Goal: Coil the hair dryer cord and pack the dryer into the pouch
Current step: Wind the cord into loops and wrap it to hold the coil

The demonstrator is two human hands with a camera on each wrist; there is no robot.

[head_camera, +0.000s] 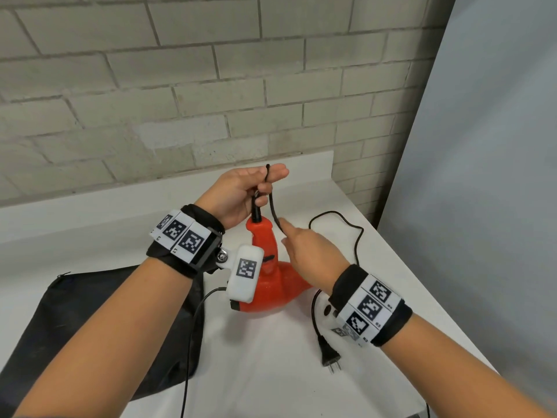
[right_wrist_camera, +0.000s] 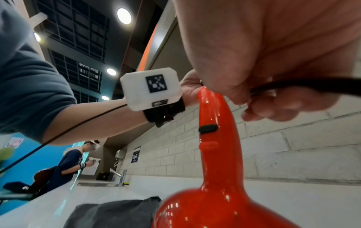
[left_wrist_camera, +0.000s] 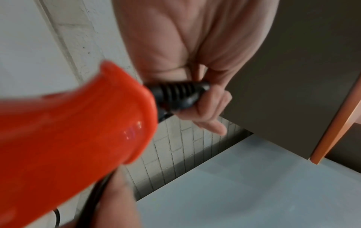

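Observation:
A red hair dryer (head_camera: 271, 276) stands on the white counter (head_camera: 256, 372) with its handle pointing up. My left hand (head_camera: 256, 188) grips the black cord (head_camera: 272, 203) just above the ribbed strain relief (left_wrist_camera: 175, 94) at the handle's top, with a short loop over the fingers. My right hand (head_camera: 304, 248) is close beside the handle and pinches the cord (right_wrist_camera: 293, 84) lower down. From there the cord runs right across the counter and back to the plug (head_camera: 331, 356) in front. A black pouch (head_camera: 99, 327) lies flat at the left of the dryer (right_wrist_camera: 215, 192).
A brick wall (head_camera: 180, 86) backs the counter, and a grey panel (head_camera: 482, 176) closes off the right side. A thin black wire (head_camera: 193, 342) hangs from my left wrist unit over the pouch. In the right wrist view another person (right_wrist_camera: 70, 163) stands far down the counter by a sink.

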